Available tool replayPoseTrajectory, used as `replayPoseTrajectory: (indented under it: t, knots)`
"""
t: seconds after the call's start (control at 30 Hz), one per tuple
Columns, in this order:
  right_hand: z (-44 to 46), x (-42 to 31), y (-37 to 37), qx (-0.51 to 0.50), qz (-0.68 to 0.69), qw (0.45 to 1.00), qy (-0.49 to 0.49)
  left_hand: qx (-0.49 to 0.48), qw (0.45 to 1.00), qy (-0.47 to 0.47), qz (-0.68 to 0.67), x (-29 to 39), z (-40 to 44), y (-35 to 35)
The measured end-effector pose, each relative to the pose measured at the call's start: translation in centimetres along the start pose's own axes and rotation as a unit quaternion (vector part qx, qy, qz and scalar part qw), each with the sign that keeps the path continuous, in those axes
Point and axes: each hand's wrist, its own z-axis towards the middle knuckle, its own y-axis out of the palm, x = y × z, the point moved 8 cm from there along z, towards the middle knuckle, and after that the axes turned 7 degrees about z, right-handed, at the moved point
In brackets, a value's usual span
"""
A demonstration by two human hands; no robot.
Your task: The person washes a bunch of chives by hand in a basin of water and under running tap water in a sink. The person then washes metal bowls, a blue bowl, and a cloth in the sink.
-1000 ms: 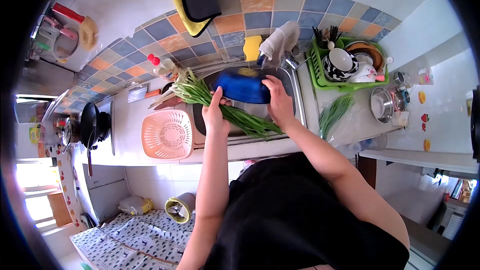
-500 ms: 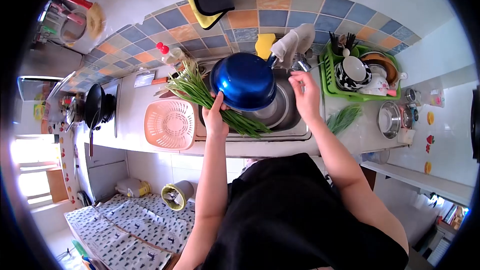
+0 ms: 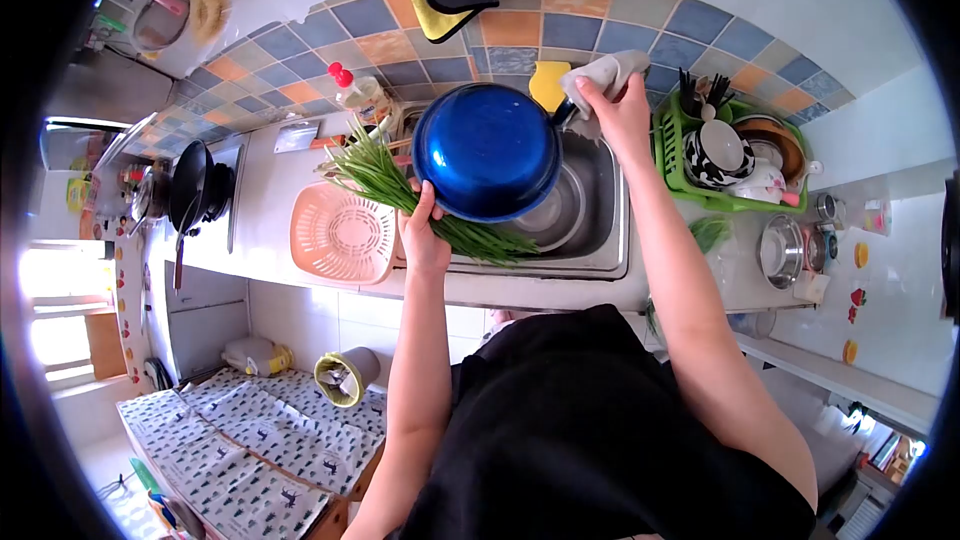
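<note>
My left hand (image 3: 425,237) is closed on the near-left rim of a shiny blue pan (image 3: 487,150), tilted over the sink (image 3: 605,210) with its outside facing me. Its dark handle points up and right. Long green stalks (image 3: 470,240) lie under the pan and beside my left hand, across the sink's front-left part. At the back right of the sink, my right hand (image 3: 622,120) has its thumb and fingers closed on a light grey cloth (image 3: 603,72), near the end of the pan's handle. Inside the sink, a metal bowl (image 3: 565,205) is partly hidden by the pan.
Left of the sink sits a pink basket (image 3: 340,232), with a cleaver (image 3: 297,136) and a red-capped bottle (image 3: 362,95) behind. A green dish rack (image 3: 675,160) with bowls stands right, near metal bowls (image 3: 780,248). A yellow sponge cloth (image 3: 548,85) rests by the wall.
My right hand has moved up and taken hold of the grey cloth. The pan has shifted slightly, with my left hand still on its rim. The view has moved a little.
</note>
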Motion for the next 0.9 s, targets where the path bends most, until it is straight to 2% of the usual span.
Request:
replayPoseTrajectory:
  t: [0.1, 0.17, 0.23, 0.33, 0.43, 0.5, 0.57, 0.63, 0.7, 0.73, 0.77, 0.83, 0.9]
  knots:
    - [0.2, -1.0, -0.7, -0.032, -0.021, 0.999, -0.004, 0.01, 1.0, 0.0, -0.006, 0.0, 0.5, -0.8]
    - [0.5, -1.5, -1.1, -0.067, 0.064, 0.995, 0.02, 0.016, 1.0, 0.0, -0.008, 0.1, 0.9, -1.5]
    - [0.4, -3.9, -2.1, -0.044, 0.019, 0.996, -0.078, 0.019, 1.0, 0.01, 0.008, 0.4, 0.8, -1.5]
    - [-0.9, -7.1, -2.4, -0.034, 0.129, 0.98, -0.15, 0.052, 0.998, 0.017, 0.03, 1.1, 0.8, -1.1]
    - [-3.3, -11.8, -2.2, -0.069, 0.193, 0.968, -0.146, 0.082, 0.995, 0.025, 0.055, 1.6, 0.8, -0.9]
    - [-6.3, -15.2, -1.0, -0.11, 0.152, 0.958, -0.216, 0.11, 0.991, 0.04, 0.061, 2.1, 0.9, -0.3]
    - [-10.1, -16.3, 1.9, -0.227, 0.084, 0.935, -0.258, 0.153, 0.985, 0.063, 0.055, 2.5, 1.0, 0.5]
    - [-13.5, -16.3, 4.9, -0.288, 0.082, 0.907, -0.296, 0.163, 0.977, 0.081, 0.109, 2.9, 0.9, 0.8]
    - [-16.4, -14.2, 8.0, -0.339, 0.008, 0.909, -0.243, 0.156, 0.966, 0.082, 0.187, 4.0, 0.1, 2.2]
    - [-17.4, -13.0, 9.4, -0.332, -0.036, 0.905, -0.264, 0.156, 0.952, 0.116, 0.237, 4.9, -0.8, 3.9]
    - [-17.6, -12.9, 9.7, -0.32, -0.06, 0.901, -0.285, 0.13, 0.954, 0.112, 0.247, 4.4, -0.6, 3.9]
    - [-17.6, -13.1, 10.3, -0.296, -0.108, 0.891, -0.327, 0.133, 0.97, 0.083, 0.186, 3.8, -1.0, 3.7]
    - [-16.5, -13.3, 10.6, -0.268, -0.107, 0.903, -0.32, 0.108, 0.969, 0.11, 0.191, 4.0, -0.9, 4.0]
